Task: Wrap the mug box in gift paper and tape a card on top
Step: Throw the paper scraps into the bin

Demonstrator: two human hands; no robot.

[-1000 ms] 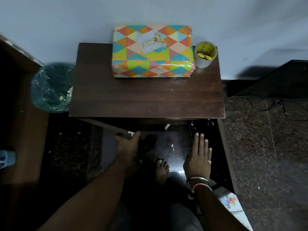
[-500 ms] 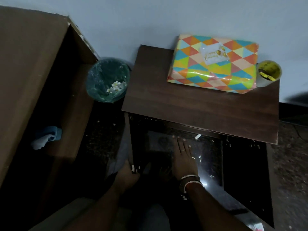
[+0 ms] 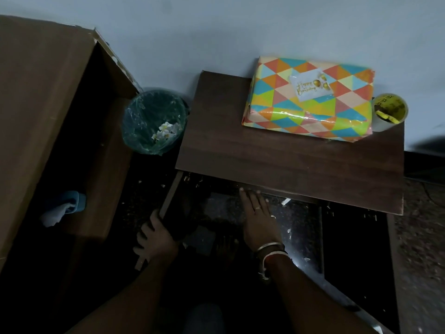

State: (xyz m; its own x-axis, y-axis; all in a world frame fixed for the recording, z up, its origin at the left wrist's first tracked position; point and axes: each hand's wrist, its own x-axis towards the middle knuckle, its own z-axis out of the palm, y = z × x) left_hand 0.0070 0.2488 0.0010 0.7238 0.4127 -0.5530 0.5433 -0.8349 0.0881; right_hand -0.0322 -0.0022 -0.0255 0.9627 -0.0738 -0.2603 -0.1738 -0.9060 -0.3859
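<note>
The mug box (image 3: 310, 109), wrapped in paper with coloured triangles, lies at the back right of the dark wooden table (image 3: 277, 155). A white "Happy Birthday" card (image 3: 310, 86) sits on its top face. A tape roll (image 3: 389, 112) stands right of the box. My left hand (image 3: 155, 237) is below the table's left side, closed around a table leg or side panel (image 3: 169, 196). My right hand (image 3: 258, 215) is flat with fingers apart, fingertips just under the table's front edge, holding nothing.
A green-lined bin (image 3: 154, 121) with paper scraps stands left of the table. A large brown cabinet or box (image 3: 48, 112) fills the left, with a blue item and white cloth (image 3: 65, 206) on a lower ledge. Dark speckled floor lies below.
The view has swung left and tilted, bringing the bin and brown cabinet into sight. My left hand has moved from the table's underside to its left leg; my right hand reached forward under the front edge.
</note>
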